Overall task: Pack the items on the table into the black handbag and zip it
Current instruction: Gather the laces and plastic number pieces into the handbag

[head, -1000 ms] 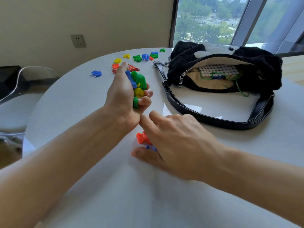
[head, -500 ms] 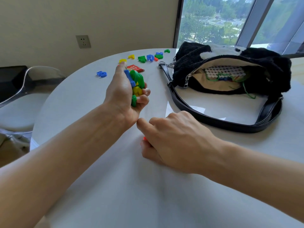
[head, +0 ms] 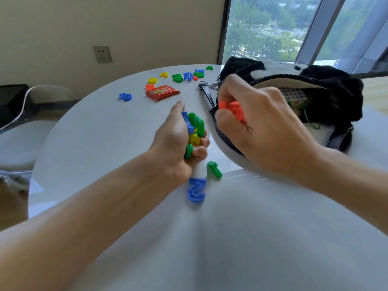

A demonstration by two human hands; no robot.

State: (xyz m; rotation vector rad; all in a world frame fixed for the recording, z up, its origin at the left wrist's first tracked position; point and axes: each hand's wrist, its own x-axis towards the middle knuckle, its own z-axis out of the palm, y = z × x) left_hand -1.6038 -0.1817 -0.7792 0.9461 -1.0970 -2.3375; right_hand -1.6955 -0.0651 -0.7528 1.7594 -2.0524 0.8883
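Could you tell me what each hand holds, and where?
The left hand grips a bunch of plastic letters in its fist; the right hand pinches orange pieces between thumb and fingers.

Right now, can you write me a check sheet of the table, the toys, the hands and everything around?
Surface: white round table, pieces scattered on it.
Job's things: black handbag unzipped, far right; red snack packet, far blue piece and far cluster lie loose; near blue piece and green piece are by the left hand, blurred.
Clutter: nothing seen.
Hands: left hand grips a bunch of coloured pieces; right hand pinches orange pieces before the bag.
Cables: nothing seen; a green cord shows in the bag mouth.
Surroundings: wall socket, window, clear chair at left.
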